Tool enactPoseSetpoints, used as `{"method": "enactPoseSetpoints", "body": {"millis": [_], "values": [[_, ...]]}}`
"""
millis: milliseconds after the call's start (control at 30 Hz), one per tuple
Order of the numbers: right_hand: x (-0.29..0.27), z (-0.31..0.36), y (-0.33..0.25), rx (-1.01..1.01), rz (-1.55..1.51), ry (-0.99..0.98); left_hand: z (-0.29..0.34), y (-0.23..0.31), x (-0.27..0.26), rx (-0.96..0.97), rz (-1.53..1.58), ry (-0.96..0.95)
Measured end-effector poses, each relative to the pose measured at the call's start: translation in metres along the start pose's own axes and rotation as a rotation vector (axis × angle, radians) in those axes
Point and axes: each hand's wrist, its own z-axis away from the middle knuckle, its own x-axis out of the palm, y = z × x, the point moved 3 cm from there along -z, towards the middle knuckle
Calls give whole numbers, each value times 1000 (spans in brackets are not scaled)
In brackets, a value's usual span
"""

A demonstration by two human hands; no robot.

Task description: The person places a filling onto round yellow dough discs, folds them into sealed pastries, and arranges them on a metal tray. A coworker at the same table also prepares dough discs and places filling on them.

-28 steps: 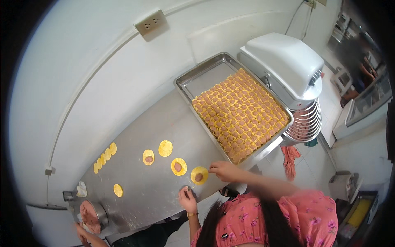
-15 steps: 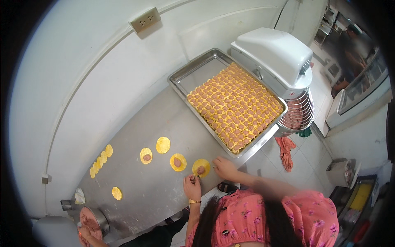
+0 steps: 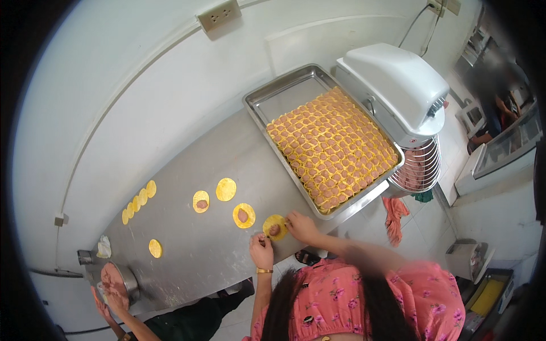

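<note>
A round yellow dumpling wrapper with a lump of pink meat filling lies at the table's near right edge. My right hand pinches the wrapper's right rim. Curled fingers of my left hand are at its lower left rim; a small dark bit shows at the fingertips, too small to name. To the left are two more wrappers with filling, one wrapper and a smaller wrapper. A plain wrapper lies just beyond them.
A metal tray of dumplings stands beside a white mixer. Farther left are a row of overlapping wrappers, a single wrapper and a metal bowl of meat, with a co-worker's hands at it.
My right hand has come onto the wrapper's right rim. My left hand has shifted slightly at the lower left rim. The co-worker's second hand now shows beside the bowl. The view has shifted.
</note>
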Motion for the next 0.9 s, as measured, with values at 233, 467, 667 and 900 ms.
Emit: {"method": "enactPoseSetpoints", "body": {"millis": [233, 467, 667, 900], "values": [[4, -11, 4, 39, -14, -29, 0, -2, 6, -37, -42, 64], [2, -15, 7, 27, -33, -1, -1, 2, 7, -114, -132, 33], [0, -19, 6, 9, -41, -49, 2, 8, 6, -55, -107, 123], [7, -26, 24, 122, -306, -141, 3, -3, 21, -152, 294, 110]]}}
